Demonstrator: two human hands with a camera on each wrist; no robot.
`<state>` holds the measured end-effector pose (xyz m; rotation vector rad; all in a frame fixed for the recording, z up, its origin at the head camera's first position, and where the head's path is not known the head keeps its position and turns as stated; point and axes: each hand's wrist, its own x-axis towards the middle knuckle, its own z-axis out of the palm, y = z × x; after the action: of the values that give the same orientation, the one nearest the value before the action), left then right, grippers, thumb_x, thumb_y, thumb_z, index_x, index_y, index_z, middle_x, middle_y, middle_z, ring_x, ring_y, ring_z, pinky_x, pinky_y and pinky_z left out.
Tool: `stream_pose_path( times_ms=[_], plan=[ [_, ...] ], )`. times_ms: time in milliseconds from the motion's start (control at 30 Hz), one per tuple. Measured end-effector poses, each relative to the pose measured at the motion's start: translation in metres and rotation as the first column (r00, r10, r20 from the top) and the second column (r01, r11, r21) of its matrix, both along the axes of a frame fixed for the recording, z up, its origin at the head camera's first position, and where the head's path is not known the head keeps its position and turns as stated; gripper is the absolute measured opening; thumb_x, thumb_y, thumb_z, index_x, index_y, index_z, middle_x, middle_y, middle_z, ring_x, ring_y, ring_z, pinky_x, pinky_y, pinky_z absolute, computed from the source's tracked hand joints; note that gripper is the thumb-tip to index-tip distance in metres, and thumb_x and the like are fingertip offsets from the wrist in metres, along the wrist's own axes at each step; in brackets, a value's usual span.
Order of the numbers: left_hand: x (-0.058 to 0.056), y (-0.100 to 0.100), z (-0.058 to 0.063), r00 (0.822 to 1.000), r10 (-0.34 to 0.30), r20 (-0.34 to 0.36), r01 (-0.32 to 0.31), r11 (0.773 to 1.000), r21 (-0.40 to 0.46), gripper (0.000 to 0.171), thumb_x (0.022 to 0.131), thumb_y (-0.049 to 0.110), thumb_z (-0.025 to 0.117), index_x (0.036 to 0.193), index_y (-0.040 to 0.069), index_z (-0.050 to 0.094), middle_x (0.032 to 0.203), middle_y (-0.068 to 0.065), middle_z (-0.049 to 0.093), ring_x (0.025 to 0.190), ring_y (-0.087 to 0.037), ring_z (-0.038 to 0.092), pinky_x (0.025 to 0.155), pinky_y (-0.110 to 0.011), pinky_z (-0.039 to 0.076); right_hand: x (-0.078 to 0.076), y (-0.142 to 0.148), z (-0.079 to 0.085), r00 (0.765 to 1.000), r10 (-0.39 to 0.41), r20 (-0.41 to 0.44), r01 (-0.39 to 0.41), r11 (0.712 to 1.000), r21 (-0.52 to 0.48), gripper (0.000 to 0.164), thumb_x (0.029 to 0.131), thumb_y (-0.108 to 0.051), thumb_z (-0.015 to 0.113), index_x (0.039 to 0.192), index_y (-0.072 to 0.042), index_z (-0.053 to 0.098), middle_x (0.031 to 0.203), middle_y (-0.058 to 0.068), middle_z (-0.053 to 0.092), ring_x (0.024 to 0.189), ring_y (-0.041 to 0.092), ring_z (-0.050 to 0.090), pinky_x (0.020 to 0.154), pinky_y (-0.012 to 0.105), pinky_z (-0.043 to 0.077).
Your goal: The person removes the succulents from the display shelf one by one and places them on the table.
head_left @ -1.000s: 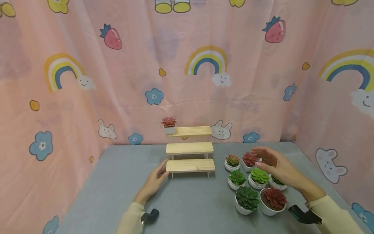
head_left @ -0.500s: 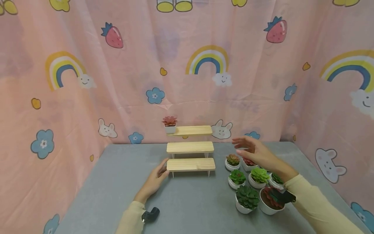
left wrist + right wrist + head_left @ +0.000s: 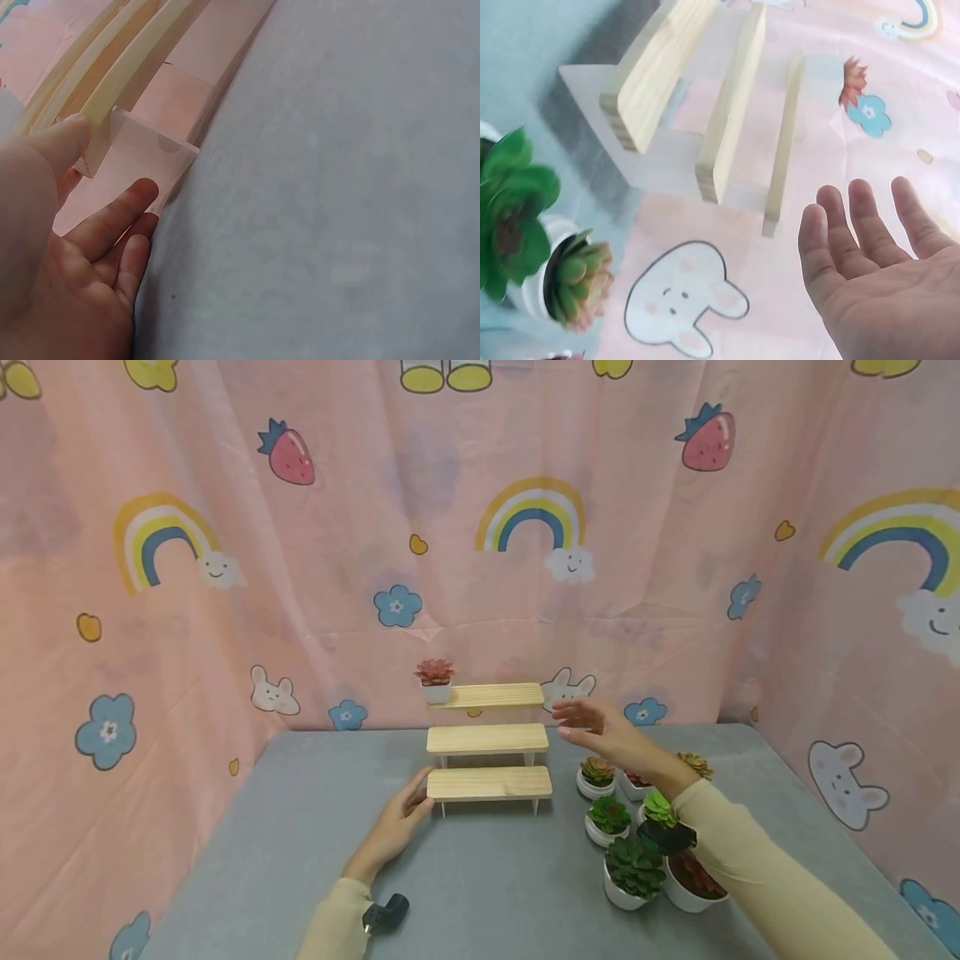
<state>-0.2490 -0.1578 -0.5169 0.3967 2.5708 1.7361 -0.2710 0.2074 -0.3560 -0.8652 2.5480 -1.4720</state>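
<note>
A three-tier display stand of pale wood boards (image 3: 489, 783) on translucent side panels (image 3: 135, 161) stands at the table's back. My left hand (image 3: 393, 827) holds its left end at the lowest board: in the left wrist view the thumb lies on the board's end, with the other fingers near the side panel. My right hand (image 3: 611, 739) hovers right of the stand with nothing in it; in the right wrist view its fingers (image 3: 859, 232) spread apart, palm showing. A reddish succulent (image 3: 435, 681) in a white pot sits at the top board's left end.
Several potted succulents cluster on the grey table (image 3: 315, 860) at right, among them a dark green one (image 3: 633, 864) and a green-orange one (image 3: 597, 774). My right forearm hides part of the group. A pink patterned curtain (image 3: 337, 543) hangs behind and along both sides.
My right hand has moved left from above the succulents to beside the stand, its forearm now covering some pots. The left hand has stayed at the stand's end.
</note>
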Motion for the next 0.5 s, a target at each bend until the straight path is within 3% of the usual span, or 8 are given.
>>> stream_pose_path(
  times_ms=[500],
  plan=[
    [0.0, 0.001, 0.0, 1.0, 0.011, 0.017, -0.012, 1.0, 0.018, 0.059, 0.106, 0.03, 0.053, 0.16, 0.02, 0.031, 0.145, -0.022, 0.056, 0.134, -0.037, 0.057, 0.114, -0.06, 0.04, -0.024, -0.05, 0.005, 0.996, 0.041, 0.077, -0.037, 0.998, -0.045, 0.052, 0.104, -0.025, 0.058, 0.149, -0.005, 0.043, 0.149, 0.024, 0.049, 0.139, 0.044, 0.047, 0.112, 0.061, 0.042]
  ],
)
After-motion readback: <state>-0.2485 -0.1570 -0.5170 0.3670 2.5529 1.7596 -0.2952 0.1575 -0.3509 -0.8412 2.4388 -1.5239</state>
